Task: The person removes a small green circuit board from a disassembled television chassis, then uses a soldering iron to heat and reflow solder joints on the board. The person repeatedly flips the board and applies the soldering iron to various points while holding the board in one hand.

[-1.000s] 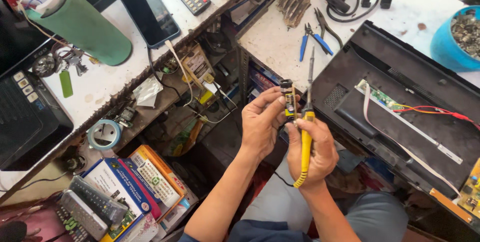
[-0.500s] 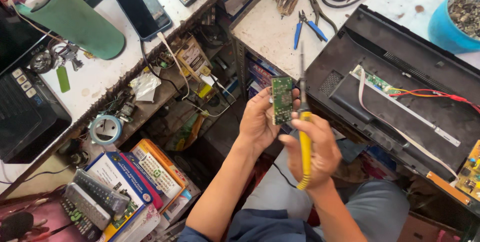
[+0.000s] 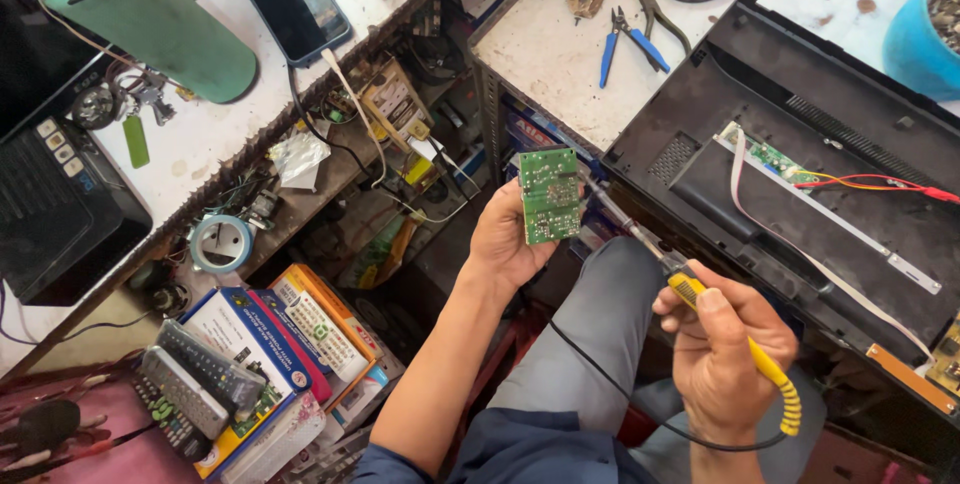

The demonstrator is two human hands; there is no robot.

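Note:
My left hand point(image 3: 505, 239) holds a small green circuit board point(image 3: 549, 195) upright, its solder side facing me. My right hand point(image 3: 722, 349) grips the yellow handle of a soldering iron point(image 3: 700, 304); the iron's metal tip points up-left and reaches the board's right edge. A black cord runs from the handle down past my wrist. Both hands hover above my lap, between two workbenches.
A black opened appliance casing point(image 3: 800, 194) with wires lies on the right bench, beside blue-handled pliers point(image 3: 625, 39) and a blue bowl point(image 3: 915, 29). The left bench point(image 3: 200, 139) carries a green bottle point(image 3: 150, 19), a phone point(image 3: 293, 2) and a remote. Remotes and boxes point(image 3: 250, 364) pile lower left.
The board has been turned so its green face shows fully. My right hand has drawn back down and to the right, tilting the iron from upright to slanted toward the board.

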